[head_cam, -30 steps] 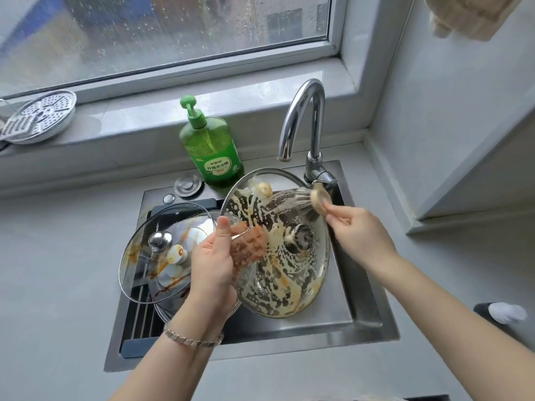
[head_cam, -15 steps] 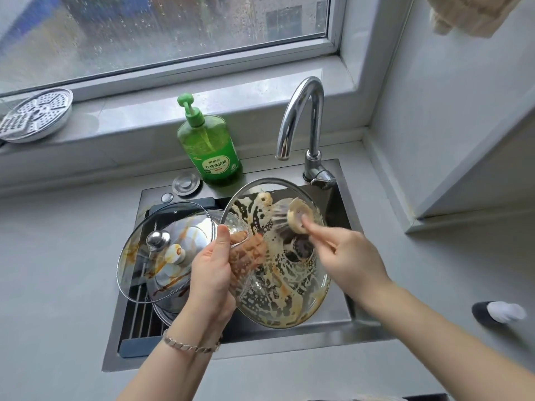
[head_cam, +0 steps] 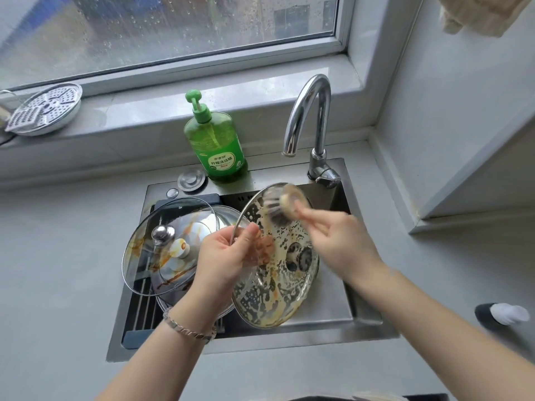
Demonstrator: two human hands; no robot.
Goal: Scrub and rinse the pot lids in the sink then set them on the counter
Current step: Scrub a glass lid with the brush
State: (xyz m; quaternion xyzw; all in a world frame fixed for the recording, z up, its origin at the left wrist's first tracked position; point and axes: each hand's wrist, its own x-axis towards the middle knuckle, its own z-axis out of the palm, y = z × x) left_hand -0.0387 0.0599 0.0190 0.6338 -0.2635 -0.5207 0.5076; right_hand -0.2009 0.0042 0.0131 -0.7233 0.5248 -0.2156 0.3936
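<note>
Faucet (head_cam: 322, 117), soap bottle (head_cam: 215, 146) just behind lid (head_cam: 269, 296)

Single head-worn view — steeply down, close over the sink (head_cam: 333, 316) and windowsill (head_cam: 144, 117).

Setting: domestic kitchen, dishwashing corner.

Evidence:
- Rectangular stainless-steel sink (head_cam: 289, 341) sunk into a pale grey counter (head_cam: 58, 256).
- Curved chrome tap (head_cam: 314, 111) on the sink's back rim, with a green plastic pump bottle of dish liquid (head_cam: 215, 146) to its left.
- In the basin: a sauce-streaked round glass pot lid (head_cam: 144, 256) and a sudsy round glass pot lid (head_cam: 275, 293), with a round bristled dish brush (head_cam: 282, 208) against the sudsy one.
- Perforated metal grater plate on a white bowl (head_cam: 43, 110), on the sill below a rain-spotted window (head_cam: 173, 30).
</note>
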